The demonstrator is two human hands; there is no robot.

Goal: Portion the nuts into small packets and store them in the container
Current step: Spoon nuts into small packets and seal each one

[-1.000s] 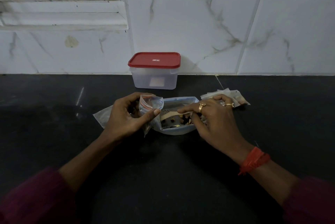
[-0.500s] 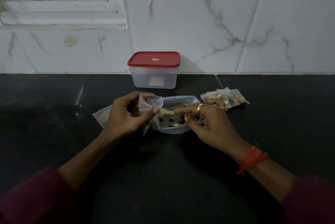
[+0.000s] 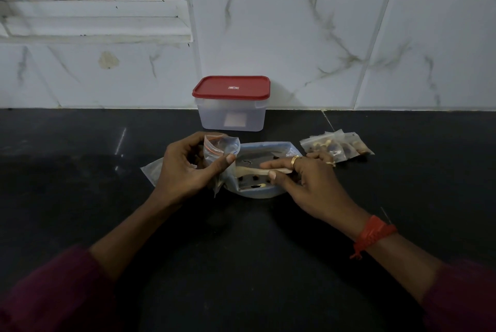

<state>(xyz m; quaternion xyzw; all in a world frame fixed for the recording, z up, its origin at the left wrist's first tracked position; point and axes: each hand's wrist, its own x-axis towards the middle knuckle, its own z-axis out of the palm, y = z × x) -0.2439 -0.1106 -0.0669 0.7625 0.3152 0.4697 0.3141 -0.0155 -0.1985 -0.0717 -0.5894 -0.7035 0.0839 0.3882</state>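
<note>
My left hand point(image 3: 185, 170) is near the middle of the worktop point(image 3: 80, 197), curled round a small clear packet point(image 3: 220, 147) with a red zip strip. My thumb presses its front and my fingers are behind it. The packet stands upright with its mouth up, and I cannot tell what is in it. A flap of clear plastic point(image 3: 149, 172) sticks out on the worktop from under this hand.

Just right of the packet and touching it, the big bag point(image 3: 268, 147) lies flat and open between my hands. A few dark nuts point(image 3: 255, 178) are scattered inside. A pale spoon point(image 3: 255, 170) lies across the bag's opening, with its bowl end at the packet by my left thumb.

Behind the bag, at the worktop's back edge against the wall point(image 3: 308, 36), stands the container point(image 3: 230, 119), its red lid point(image 3: 231, 87) on.

My right hand point(image 3: 311, 184) pinches the spoon's handle between thumb and forefinger, with the other fingers spread over the bag's right end. It wears rings point(image 3: 295, 160), and a red thread point(image 3: 373, 235) is tied at the wrist.

Right of that hand, nearer the back edge, a small heap of filled packets point(image 3: 336, 145) lies on the worktop, close to my fingertips.
</note>
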